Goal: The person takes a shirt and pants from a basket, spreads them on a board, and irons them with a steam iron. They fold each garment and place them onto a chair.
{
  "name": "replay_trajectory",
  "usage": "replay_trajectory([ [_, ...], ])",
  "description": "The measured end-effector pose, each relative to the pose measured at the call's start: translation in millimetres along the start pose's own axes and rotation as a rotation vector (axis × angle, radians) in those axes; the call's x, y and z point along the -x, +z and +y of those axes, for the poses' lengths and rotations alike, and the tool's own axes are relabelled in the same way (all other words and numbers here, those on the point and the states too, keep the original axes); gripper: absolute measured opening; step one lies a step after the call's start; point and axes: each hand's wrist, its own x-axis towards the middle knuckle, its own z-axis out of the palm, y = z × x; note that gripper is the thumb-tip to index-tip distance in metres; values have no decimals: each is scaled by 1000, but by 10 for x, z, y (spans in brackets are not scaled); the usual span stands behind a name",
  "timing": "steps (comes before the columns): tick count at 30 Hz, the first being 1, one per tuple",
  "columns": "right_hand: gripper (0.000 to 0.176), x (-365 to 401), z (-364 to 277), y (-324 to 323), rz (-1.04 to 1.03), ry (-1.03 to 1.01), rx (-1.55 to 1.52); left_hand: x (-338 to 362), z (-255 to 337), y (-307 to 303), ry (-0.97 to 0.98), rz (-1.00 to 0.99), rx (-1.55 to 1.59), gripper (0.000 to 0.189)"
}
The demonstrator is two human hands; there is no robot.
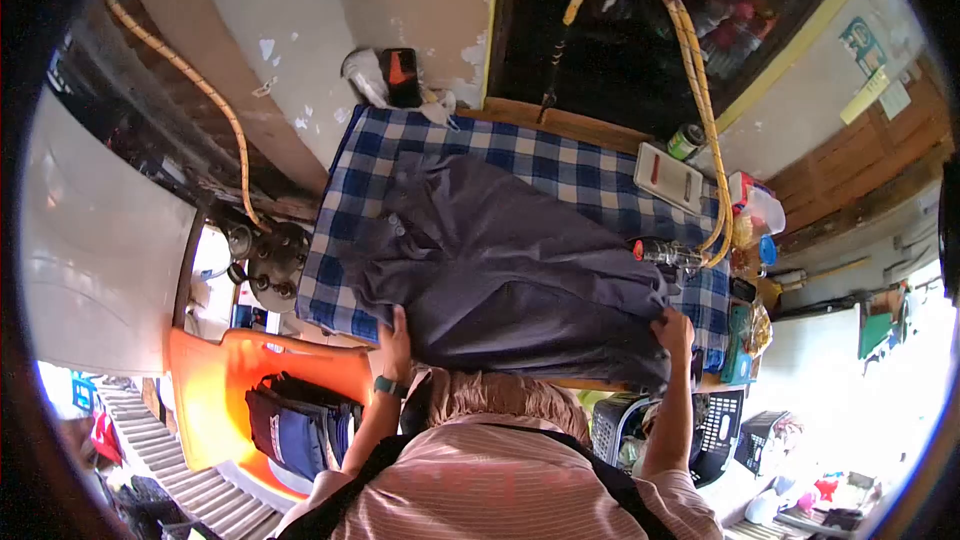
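Note:
A dark grey garment (500, 270) lies spread across a table covered with a blue-and-white checked cloth (340, 165). Small buttons show near its left end, and its front edge hangs close to my body. At the garment's front left corner, my left hand (394, 342) grips the edge, fingers partly hidden by the fabric. My right hand (676, 332) pinches the fabric at the right end. Just beyond that hand rests a steam iron (668, 255) with a red-tipped, clear body, joined to a yellow hose (700, 90).
A white tray (668, 178) and a green can (685, 142) stand at the back right. A phone (403, 77) lies at the back left. Left of the table are a metal boiler (278, 262) and an orange chair (205, 390) holding folded clothes (290, 430). Baskets (718, 435) stand at lower right.

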Motion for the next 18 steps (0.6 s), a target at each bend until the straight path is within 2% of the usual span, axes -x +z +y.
replay_trajectory([
  [1, 23, 6, -207, -255, 7, -206, -52, -68, 9, -46, 154, 90, 87, 68],
  [2, 22, 1, -443, -541, 15, -409, -102, -180, 19, -59, 224, 118, 125, 72],
  [3, 21, -52, -686, -806, -38, -250, -355, -292, 43, -62, 291, 142, 161, 77],
  [4, 17, -133, -870, -1064, 147, -304, -505, -403, 117, -31, 290, 272, 67, 77],
  [5, 12, -256, -930, -1226, 339, -305, -623, -682, 9, -49, 325, 239, 118, 78],
  [7, 23, -282, -1285, -1669, 464, -328, -1201, -683, 353, 27, 183, 261, 250, 69],
  [8, 28, -230, -1409, -1869, 500, -438, -1222, -877, 289, -88, -23, 80, 383, 57],
  [9, 34, -180, -1493, -1977, 529, -555, -1236, -1056, 200, -119, -41, -138, 649, 50],
  [10, 36, -119, -1502, -1927, 569, -495, -1164, -912, 409, -46, -68, -74, 599, 50],
  [11, 33, -25, -1336, -1906, 413, -521, -778, -737, 694, 12, -95, -3, 548, 51],
  [12, 36, 27, -1204, -1706, 209, -476, -678, -736, 740, 42, -101, -5, 547, 51],
  [13, 50, 97, -1004, -1414, -6, -428, -601, -738, 743, 34, -121, -172, 734, 50],
  [14, 73, 149, -703, -917, -51, -483, -448, -734, 760, 11, -134, -335, 923, 49],
  [15, 88, 356, -415, -485, -56, -495, -169, -682, 840, 25, -132, -317, 930, 49],
  [16, 83, 543, -273, -213, -233, -407, 156, -600, 963, 90, -110, -399, 992, 47],
  [17, 60, 553, 6, 120, -339, -415, 166, -570, 1089, 157, -87, -484, 1052, 45],
  [18, 43, 589, 279, 293, -206, -550, -169, -615, 1207, 218, -38, -426, 974, 45],
])
